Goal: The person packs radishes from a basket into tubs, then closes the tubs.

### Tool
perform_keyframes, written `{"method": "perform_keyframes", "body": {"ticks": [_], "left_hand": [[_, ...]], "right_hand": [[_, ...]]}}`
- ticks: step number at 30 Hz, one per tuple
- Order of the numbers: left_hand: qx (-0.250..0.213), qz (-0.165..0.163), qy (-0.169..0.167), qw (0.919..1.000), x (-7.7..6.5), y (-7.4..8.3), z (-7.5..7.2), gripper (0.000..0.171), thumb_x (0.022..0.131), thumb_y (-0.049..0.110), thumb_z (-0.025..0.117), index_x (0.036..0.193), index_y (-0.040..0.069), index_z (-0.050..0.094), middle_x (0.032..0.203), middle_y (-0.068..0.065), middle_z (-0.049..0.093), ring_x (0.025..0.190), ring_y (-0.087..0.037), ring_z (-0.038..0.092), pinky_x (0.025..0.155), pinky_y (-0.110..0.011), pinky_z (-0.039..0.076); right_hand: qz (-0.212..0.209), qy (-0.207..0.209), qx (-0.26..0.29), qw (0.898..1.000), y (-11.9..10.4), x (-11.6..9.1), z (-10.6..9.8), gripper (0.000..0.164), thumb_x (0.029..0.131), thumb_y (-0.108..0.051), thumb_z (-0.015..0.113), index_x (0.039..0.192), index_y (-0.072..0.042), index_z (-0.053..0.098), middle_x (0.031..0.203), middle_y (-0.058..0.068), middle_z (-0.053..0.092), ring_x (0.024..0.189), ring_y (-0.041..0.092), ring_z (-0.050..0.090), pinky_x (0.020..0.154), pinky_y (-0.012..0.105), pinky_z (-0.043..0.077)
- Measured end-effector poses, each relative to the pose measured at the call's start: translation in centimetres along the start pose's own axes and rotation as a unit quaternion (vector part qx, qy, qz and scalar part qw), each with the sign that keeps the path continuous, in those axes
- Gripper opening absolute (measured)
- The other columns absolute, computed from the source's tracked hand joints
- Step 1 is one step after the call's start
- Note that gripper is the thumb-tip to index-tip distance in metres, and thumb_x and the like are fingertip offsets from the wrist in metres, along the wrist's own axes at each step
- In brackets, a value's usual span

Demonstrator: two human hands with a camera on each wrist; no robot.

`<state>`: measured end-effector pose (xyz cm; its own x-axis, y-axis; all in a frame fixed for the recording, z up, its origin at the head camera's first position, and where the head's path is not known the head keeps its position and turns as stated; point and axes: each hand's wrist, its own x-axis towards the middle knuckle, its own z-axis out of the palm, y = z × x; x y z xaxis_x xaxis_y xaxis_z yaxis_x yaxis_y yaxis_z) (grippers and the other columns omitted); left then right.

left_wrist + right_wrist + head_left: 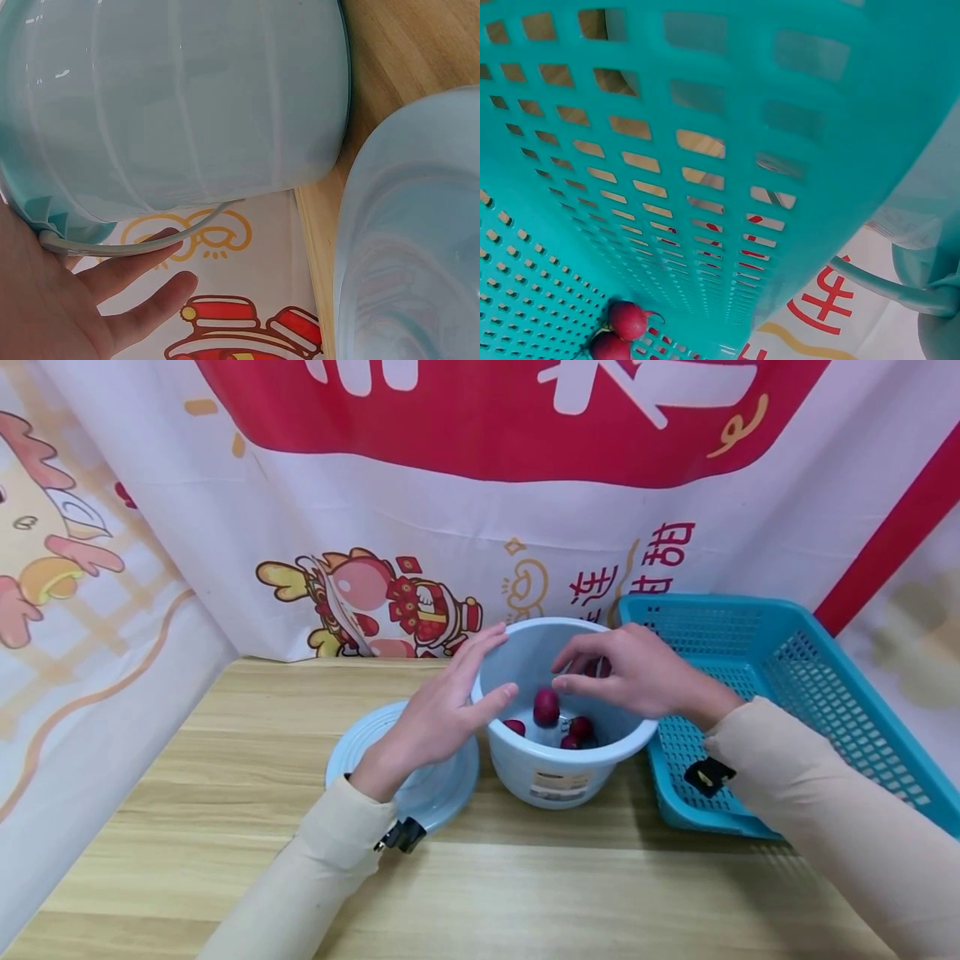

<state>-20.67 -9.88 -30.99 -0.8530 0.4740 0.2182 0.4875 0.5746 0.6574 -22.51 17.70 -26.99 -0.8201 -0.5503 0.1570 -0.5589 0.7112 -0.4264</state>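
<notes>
My left hand [457, 693] lies along the left rim of the pale blue bucket [517, 777], its fingers spread and nearly straight. In the left wrist view, those fingers are beside the bucket's handle [135, 245]. Over the bucket's mouth is my right hand [630, 672], with fingers and thumb curled around a dark red radish [597, 667] that they mostly hide. Just below these fingertips, a second radish [546, 706] looks slightly blurred, apart from the hand. Several more radishes [581, 727] lie at the bucket's bottom.
On the right, a teal perforated basket [817, 668] stands against the bucket. Two radishes [628, 321] are in its corner in the right wrist view. A round pale blue lid [442, 797] lies left of the bucket on the wooden table [225, 777]. A printed cloth [450, 527] hangs behind.
</notes>
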Motion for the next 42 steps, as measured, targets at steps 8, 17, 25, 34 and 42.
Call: {"method": "perform_keyframes", "body": {"ticks": [8, 17, 25, 34, 42], "left_hand": [[0.0, -0.006, -0.001, 1.0, 0.1, 0.1, 0.0, 0.074, 0.103, 0.063, 0.047, 0.168, 0.037, 0.023, 0.176, 0.022, 0.015, 0.157, -0.024, 0.039, 0.117, -0.069, 0.042], [-0.003, -0.001, -0.002, 1.0, 0.1, 0.0, 0.1, 0.075, 0.103, 0.061, 0.048, 0.169, 0.035, 0.023, 0.177, 0.02, 0.015, 0.159, -0.024, 0.037, 0.118, -0.069, 0.041], [0.002, 0.005, 0.0, 1.0, 0.1, 0.0, 0.1, 0.075, 0.103, 0.061, 0.047, 0.169, 0.036, 0.023, 0.177, 0.021, 0.015, 0.159, -0.023, 0.036, 0.119, -0.068, 0.041], [0.006, 0.012, 0.003, 0.9999, 0.2, 0.1, 0.2, 0.075, 0.103, 0.061, 0.047, 0.169, 0.033, 0.024, 0.178, 0.017, 0.017, 0.159, -0.023, 0.036, 0.119, -0.069, 0.039], [0.01, 0.007, 0.006, 0.9999, 0.1, 0.2, 0.1, 0.076, 0.103, 0.061, 0.047, 0.169, 0.032, 0.025, 0.176, 0.023, 0.014, 0.159, -0.023, 0.036, 0.119, -0.069, 0.04]], "right_hand": [[-0.016, 0.007, -0.001, 1.0, 0.2, 0.0, -0.1, 0.028, 0.096, -0.034, 0.079, 0.117, -0.014, 0.079, 0.102, -0.001, 0.082, 0.085, 0.012, 0.075, 0.075, 0.033, 0.062], [0.002, 0.005, 0.048, 0.999, 0.6, -0.3, -0.3, 0.032, 0.094, -0.033, 0.081, 0.122, -0.018, 0.078, 0.113, 0.0, 0.08, 0.097, 0.017, 0.073, 0.082, 0.038, 0.064], [0.016, 0.004, 0.162, 0.987, 1.6, -0.6, -1.2, 0.036, 0.095, -0.024, 0.08, 0.13, -0.018, 0.074, 0.12, 0.004, 0.078, 0.11, 0.022, 0.072, 0.088, 0.041, 0.065], [0.038, 0.044, 0.24, 0.969, 2.9, -0.9, -2.6, 0.037, 0.096, -0.016, 0.078, 0.133, -0.013, 0.073, 0.122, 0.006, 0.078, 0.11, 0.022, 0.077, 0.09, 0.026, 0.063], [0.074, 0.08, 0.249, 0.962, 5.7, -1.5, -3.9, 0.042, 0.099, -0.022, 0.076, 0.139, -0.017, 0.068, 0.126, -0.003, 0.076, 0.113, 0.014, 0.075, 0.089, 0.027, 0.064]]}}
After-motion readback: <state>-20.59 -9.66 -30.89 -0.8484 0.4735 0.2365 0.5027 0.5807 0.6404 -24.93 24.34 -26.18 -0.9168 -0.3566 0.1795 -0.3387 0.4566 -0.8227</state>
